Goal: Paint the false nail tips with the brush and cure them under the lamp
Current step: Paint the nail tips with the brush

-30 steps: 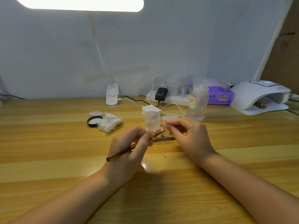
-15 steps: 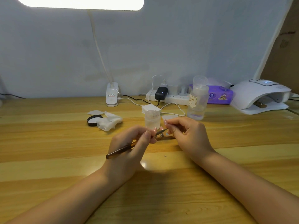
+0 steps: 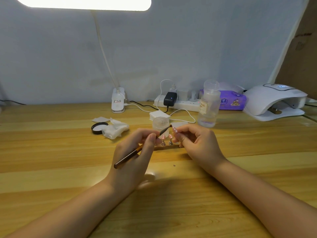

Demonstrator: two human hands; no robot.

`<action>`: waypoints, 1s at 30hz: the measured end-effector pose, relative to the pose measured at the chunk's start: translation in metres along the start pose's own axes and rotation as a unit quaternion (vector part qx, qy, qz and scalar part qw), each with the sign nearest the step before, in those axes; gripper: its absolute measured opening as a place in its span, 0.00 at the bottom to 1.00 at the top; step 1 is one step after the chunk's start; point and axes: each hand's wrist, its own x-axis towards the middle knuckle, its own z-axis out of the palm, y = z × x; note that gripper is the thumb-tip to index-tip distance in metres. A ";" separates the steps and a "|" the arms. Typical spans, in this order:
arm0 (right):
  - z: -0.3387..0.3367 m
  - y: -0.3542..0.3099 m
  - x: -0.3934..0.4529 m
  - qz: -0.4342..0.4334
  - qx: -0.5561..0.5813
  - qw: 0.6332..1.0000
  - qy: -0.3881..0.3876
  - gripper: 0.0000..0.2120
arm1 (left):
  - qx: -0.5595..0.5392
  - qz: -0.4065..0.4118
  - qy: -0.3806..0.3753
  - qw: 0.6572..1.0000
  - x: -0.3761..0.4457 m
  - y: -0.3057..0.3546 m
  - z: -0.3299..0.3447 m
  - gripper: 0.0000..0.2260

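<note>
Brush (image 3: 137, 152) tip raised (up-right diagonal)

Brush tip meets a false nail tip above our wooden desk.
We see the brush (image 3: 137, 151), slim with a dark brown handle, tilted up to the right, its bristles by the pink nail tip (image 3: 174, 130) raised at our fingertips. Two more pink tips (image 3: 163, 137) stand upright on small metal stands below. The white curing lamp (image 3: 276, 102) sits at the far right, its opening facing left.
</note>
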 end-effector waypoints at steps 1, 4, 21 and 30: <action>0.000 -0.001 0.000 0.005 0.004 1.000 0.001 0.08 | -0.005 -0.001 0.003 1.000 0.000 0.000 0.000 0.08; 0.000 -0.001 0.000 0.012 0.012 1.000 0.002 0.08 | -0.013 -0.005 0.003 1.000 0.000 -0.001 0.000 0.07; -0.001 -0.001 0.001 -0.042 -0.070 0.996 0.037 0.06 | 0.000 0.006 -0.011 1.000 -0.001 0.003 0.000 0.08; -0.002 -0.003 0.000 -0.100 -0.154 0.982 0.051 0.06 | 0.024 0.045 -0.037 0.998 -0.003 0.000 -0.005 0.11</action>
